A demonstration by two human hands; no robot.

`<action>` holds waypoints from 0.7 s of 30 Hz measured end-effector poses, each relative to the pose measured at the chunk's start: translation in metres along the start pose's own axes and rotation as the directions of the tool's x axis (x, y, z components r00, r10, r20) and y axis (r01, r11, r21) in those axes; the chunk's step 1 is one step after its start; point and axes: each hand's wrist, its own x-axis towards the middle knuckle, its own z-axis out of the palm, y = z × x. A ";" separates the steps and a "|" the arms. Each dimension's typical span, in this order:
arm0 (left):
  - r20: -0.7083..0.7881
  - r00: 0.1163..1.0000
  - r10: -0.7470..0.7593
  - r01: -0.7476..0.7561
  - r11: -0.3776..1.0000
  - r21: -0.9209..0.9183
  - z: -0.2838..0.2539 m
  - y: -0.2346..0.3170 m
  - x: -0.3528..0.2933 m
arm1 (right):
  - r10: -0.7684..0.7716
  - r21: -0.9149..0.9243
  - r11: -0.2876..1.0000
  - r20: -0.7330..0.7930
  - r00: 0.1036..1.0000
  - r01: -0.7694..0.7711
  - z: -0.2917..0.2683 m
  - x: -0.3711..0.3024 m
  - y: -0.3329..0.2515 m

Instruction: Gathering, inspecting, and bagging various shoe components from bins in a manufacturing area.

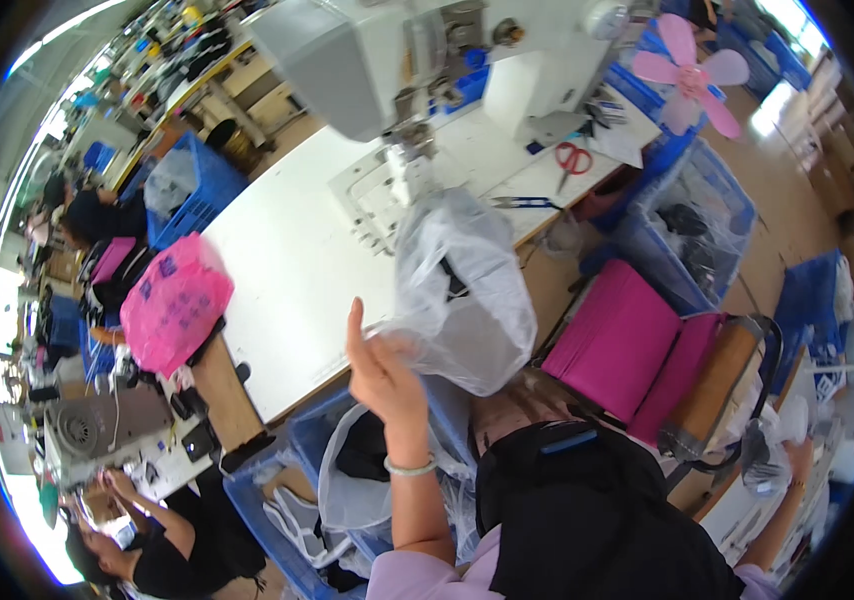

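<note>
My left hand (383, 380), with a pale bracelet at the wrist, is raised at the front edge of the white sewing table (292, 280). Its fingers are stretched out, partly blurred, beside the translucent white plastic bag (472, 300); whether they touch it I cannot tell. The bag stands below the sewing machine (417, 170) and overhangs the table edge, something dark showing inside. Far off to the right, my right hand (799, 462) grips a clear plastic bag (765, 462) with dark contents. Black cloth (587, 510) covers my lap.
Red-handled scissors (572, 160) and blue thread snips (525, 202) lie on the table's right part. A pink fan (689, 78) stands beyond. Blue crates (292, 530) with bags flank me. A magenta seat (612, 340) is at right, a pink bag (177, 305) at left. Other people sit at left.
</note>
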 end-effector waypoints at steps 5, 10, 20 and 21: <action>-0.054 0.993 -0.108 0.115 0.980 0.163 -0.008 -0.027 0.010 | -0.043 -0.051 0.998 -0.097 0.994 0.038 0.014 0.000 0.003; -0.007 0.990 0.141 -0.137 0.951 -0.278 0.031 -0.033 0.020 | 0.056 -0.028 0.998 -0.063 0.996 -0.058 -0.009 -0.049 -0.026; 0.631 0.755 0.181 -0.184 0.981 -0.061 0.034 -0.009 0.058 | 0.101 0.453 0.891 -0.232 0.968 0.016 0.042 -0.046 0.041; 0.707 0.656 0.263 -0.415 0.909 0.046 0.025 -0.005 0.059 | 0.113 0.467 0.884 -0.209 0.971 -0.003 0.046 -0.040 0.036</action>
